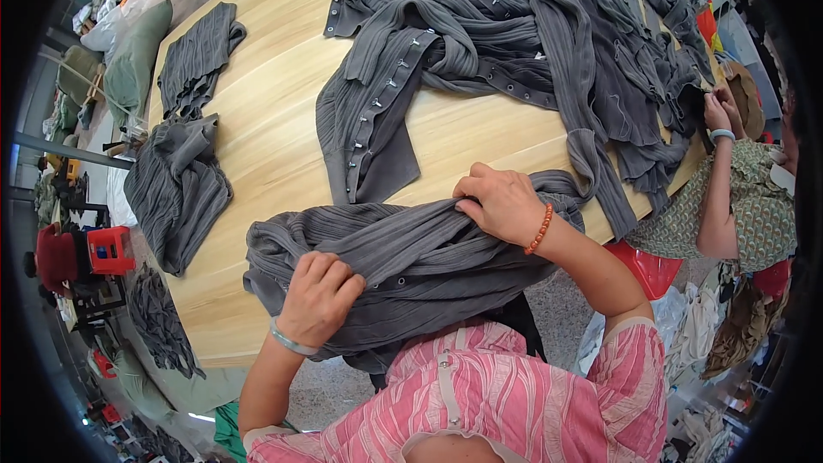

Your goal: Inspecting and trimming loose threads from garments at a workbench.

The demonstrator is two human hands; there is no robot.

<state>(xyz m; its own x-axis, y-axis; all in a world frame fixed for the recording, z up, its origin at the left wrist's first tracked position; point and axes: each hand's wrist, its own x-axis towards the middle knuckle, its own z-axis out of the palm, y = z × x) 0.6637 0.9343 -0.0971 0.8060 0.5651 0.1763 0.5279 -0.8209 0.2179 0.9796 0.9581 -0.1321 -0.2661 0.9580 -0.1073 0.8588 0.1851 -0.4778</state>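
A dark grey ribbed garment lies bunched along the near edge of the table, part of it hanging over toward my lap. My left hand, with a pale bangle at the wrist, has its fingers curled closed on a fold at the garment's left part. Farther right, my right hand, wearing an orange bead bracelet, pinches the garment's upper fold between thumb and fingers. A small metal eyelet shows on the cloth between the hands. Just beyond lies another grey garment with a placket carrying several metal fasteners.
More grey garments are heaped along the right of the wooden table. Grey pieces lie at its left edge. A co-worker handles cloth at the right. A red stool and stuffed sacks stand off to the left.
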